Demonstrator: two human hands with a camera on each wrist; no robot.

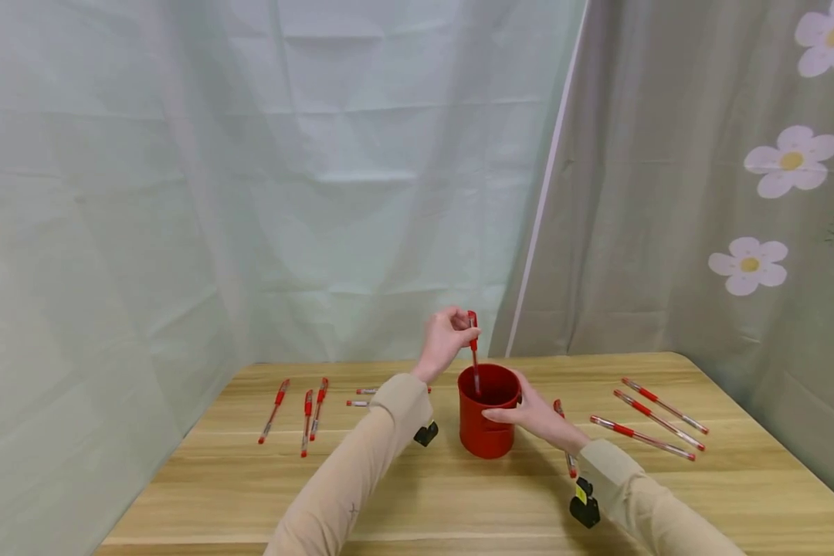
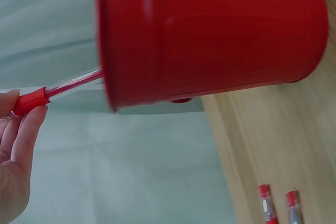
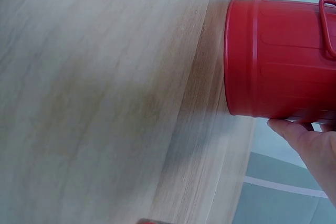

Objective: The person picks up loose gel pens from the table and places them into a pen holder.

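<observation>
My left hand (image 1: 447,336) pinches a red pen (image 1: 474,358) near its upper end. The pen stands nearly upright, its lower part inside the mouth of a red metal bucket (image 1: 486,432). In the left wrist view, thumb and fingers of the left hand (image 2: 18,156) hold the red rubber grip, and the clear barrel (image 2: 76,82) passes behind the bucket's rim. My right hand (image 1: 538,417) grips the bucket's right side, thumb across the front. A wire handle (image 3: 325,27) shows on the bucket in the right wrist view. The bucket hides its own contents.
Three red pens (image 1: 319,409) lie at the table's left. Two more pens (image 1: 360,403) lie partly behind the left forearm. One pen (image 1: 571,463) is by the right wrist, and three pens (image 1: 660,420) lie at the right. Curtains (image 1: 361,193) hang behind the wooden table (image 1: 486,510).
</observation>
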